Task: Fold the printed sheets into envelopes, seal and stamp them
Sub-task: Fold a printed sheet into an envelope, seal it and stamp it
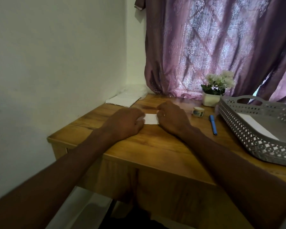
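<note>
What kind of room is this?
Probably a room at home: a small wooden table pushed into a white-walled corner, a purple patterned curtain, and a small white pot of pale flowers.

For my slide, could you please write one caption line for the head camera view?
Both hands, left hand and right hand, press a folded white sheet on the wooden table.

Single head-worn view, looking forward and down, close over wooden table (155, 146), wide angle

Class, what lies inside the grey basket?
A white sheet lies flat on the floor of the grey basket. The near wall hides the rest.
</note>
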A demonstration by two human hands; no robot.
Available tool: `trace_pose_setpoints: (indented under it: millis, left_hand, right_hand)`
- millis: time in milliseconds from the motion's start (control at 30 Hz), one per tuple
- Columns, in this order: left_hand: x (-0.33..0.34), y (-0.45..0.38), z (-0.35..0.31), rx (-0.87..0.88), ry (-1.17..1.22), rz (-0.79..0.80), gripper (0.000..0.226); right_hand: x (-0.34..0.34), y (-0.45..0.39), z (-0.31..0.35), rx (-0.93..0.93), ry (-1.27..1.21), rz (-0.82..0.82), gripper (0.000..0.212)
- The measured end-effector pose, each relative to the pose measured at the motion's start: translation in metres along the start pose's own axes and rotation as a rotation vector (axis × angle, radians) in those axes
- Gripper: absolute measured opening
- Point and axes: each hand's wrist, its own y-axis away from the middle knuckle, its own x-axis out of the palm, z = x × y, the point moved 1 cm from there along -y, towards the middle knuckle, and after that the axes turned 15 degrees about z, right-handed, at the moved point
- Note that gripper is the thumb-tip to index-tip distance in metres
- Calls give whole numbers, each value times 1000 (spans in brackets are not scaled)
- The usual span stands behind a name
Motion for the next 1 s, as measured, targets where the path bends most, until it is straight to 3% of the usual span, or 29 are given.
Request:
trace_pose_setpoints:
  millis: [100, 367, 500, 700, 933, 1000]
  left_hand:
    - [3, -2, 3, -166, 65, 86, 54]
    - [1, -5, 0, -321, -116, 104, 62]
    - [-1, 1, -5, -332, -146, 66, 61]
    - [-3, 6, -9, -339, -234, -10, 55]
    - [-3, 9, -8, -372, -272, -66, 47]
    - [-3, 9, -9, -361, -259, -70, 46]
  right_hand:
    - [3, 4, 6, -48, -46, 115, 26]
    - [3, 4, 5, 30, -74, 121, 15]
    - [0, 5, 4, 125, -12, 150, 14]
    - [2, 3, 6, 247, 1, 184, 28]
    - [2, 1, -6, 290, 3, 174, 32]
    - [2, 2, -7, 250, 44, 106, 26]
